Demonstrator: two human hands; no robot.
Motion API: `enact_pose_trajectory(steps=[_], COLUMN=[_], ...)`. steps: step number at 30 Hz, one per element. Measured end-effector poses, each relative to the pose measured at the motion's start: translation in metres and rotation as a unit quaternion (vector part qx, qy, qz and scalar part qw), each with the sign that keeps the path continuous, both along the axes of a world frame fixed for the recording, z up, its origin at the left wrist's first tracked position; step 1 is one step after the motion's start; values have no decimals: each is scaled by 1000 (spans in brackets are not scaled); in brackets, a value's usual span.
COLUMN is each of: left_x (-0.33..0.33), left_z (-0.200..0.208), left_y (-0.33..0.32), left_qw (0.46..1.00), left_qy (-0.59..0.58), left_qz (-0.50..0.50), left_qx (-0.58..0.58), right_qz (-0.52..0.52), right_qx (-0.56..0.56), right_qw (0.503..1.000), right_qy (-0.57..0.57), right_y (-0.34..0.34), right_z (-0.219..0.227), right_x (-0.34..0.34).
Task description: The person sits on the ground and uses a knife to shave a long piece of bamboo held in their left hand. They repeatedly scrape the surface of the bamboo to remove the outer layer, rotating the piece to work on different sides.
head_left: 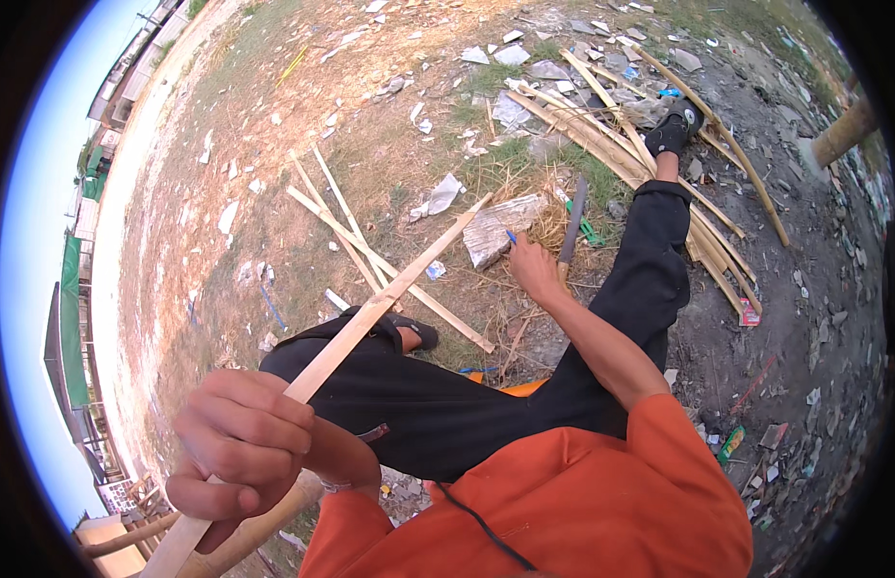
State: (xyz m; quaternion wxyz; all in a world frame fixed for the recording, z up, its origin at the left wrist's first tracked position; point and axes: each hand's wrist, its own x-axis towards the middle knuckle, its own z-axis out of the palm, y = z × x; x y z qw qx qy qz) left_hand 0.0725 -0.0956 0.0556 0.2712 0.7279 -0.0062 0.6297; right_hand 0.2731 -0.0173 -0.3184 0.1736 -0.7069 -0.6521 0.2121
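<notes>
A long pale bamboo strip [370,313] slants across the view, rising from the lower left. My left hand [240,448] is wrapped round it near its lower end, and its far tip reaches toward a worn, pale block [500,229]. Beside that block my right hand [534,268] is closed, with a small blue object [512,237] poking out at its fingertips; its kind is unclear. Just right of this hand lies a knife [575,217] with a dark blade and a wooden handle, which the wrist partly covers.
Several cut strips [346,231] lie crossed on the ground ahead of my left foot. A bundle of longer strips [601,144] lies under and around my right leg. A curved stick [726,135] and a thick round post [845,132] are at the right. Broken tile pieces [512,55] litter the ground.
</notes>
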Motion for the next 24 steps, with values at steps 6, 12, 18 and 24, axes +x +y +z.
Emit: enact_pose_trajectory(steps=[6, 12, 18, 24], left_x=[-24, -20, -8, -1], left_z=[-6, -3, -5, -13], left_y=[3, -1, -17, -21], left_qw=[999, 996, 989, 983], left_qy=[10, 10, -3, -35], left_qz=[51, 90, 141, 176], left_qx=[2, -8, -45, -49], right_qz=[115, 190, 158, 155], right_qx=[98, 179, 163, 216], right_qw=[939, 904, 926, 928], right_qy=[310, 338, 302, 262], right_y=[-48, -85, -83, -81], right_z=[149, 219, 205, 195], right_x=[-34, -49, -58, -62])
